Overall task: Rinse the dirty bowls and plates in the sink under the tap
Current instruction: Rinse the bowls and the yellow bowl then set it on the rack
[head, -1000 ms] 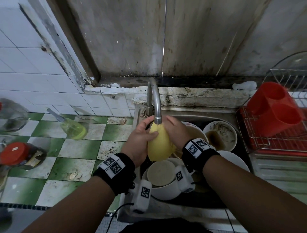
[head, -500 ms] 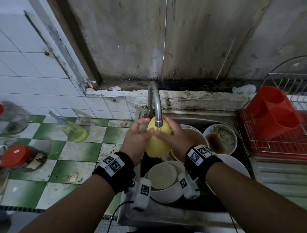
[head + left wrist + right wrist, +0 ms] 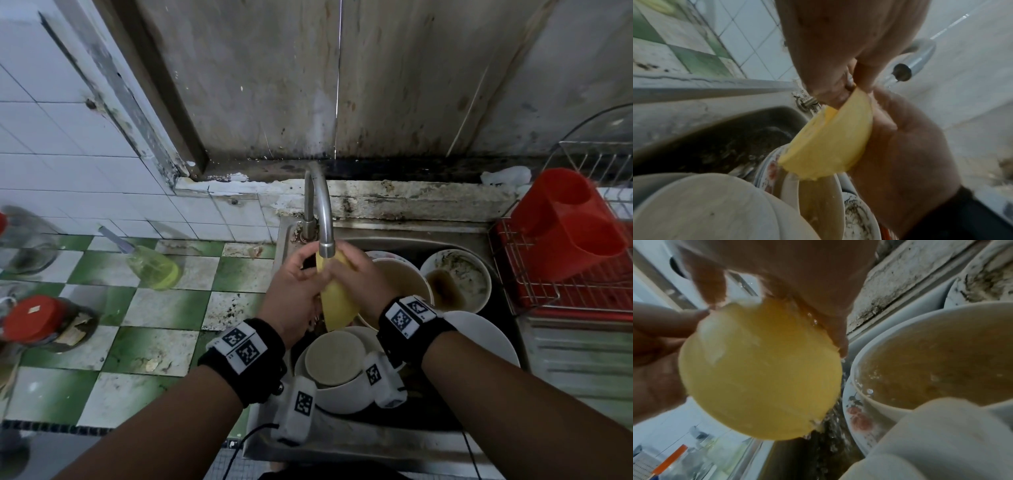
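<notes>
Left hand and right hand clamped on tilted round yellow plastic bowl, grip just beneath curved steel tap, wrists raised, no legible writing.

Sink packed w/ dirty bowls, rack rt

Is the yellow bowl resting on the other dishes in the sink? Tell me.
No, the yellow bowl is held up under the tap by the left hand and right hand, above the dishes.
</notes>
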